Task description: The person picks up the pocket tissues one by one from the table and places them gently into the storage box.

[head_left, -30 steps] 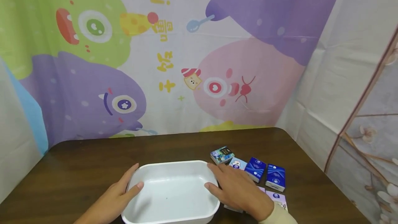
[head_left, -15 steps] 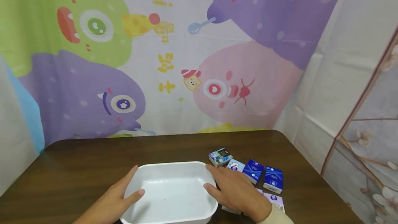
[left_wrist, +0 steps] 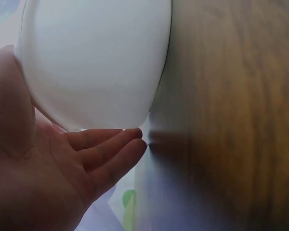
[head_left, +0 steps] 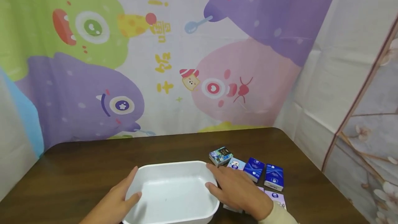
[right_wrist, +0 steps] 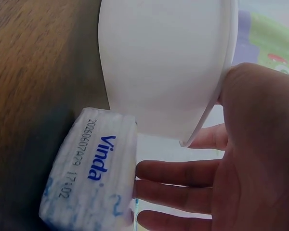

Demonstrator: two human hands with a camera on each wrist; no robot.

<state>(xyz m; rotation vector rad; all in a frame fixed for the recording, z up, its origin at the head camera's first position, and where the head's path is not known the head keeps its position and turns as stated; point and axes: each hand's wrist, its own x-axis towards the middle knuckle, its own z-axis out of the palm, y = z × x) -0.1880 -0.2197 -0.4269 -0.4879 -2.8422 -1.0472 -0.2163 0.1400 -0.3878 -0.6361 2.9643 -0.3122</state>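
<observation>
A white rectangular basin point(head_left: 174, 196) with rounded corners sits on the dark wooden table, with nothing inside. At its left end, my left hand point(head_left: 113, 201) holds the rim, thumb over the edge and fingers along the outside wall. My right hand point(head_left: 237, 189) grips the opposite end the same way. In the left wrist view, fingertips point(left_wrist: 135, 144) reach past the basin's lower corner. Beside the right hand, a white tissue pack point(right_wrist: 94, 173) marked Vinda lies close to the fingertips in the right wrist view.
Right of the basin lie more tissue packs: a dark floral one point(head_left: 220, 156), a light blue one point(head_left: 237, 163), two deep blue ones point(head_left: 274, 177) and a pale purple one point(head_left: 275, 198). Behind the table point(head_left: 174, 148) hangs a cartoon-printed curtain point(head_left: 168, 113).
</observation>
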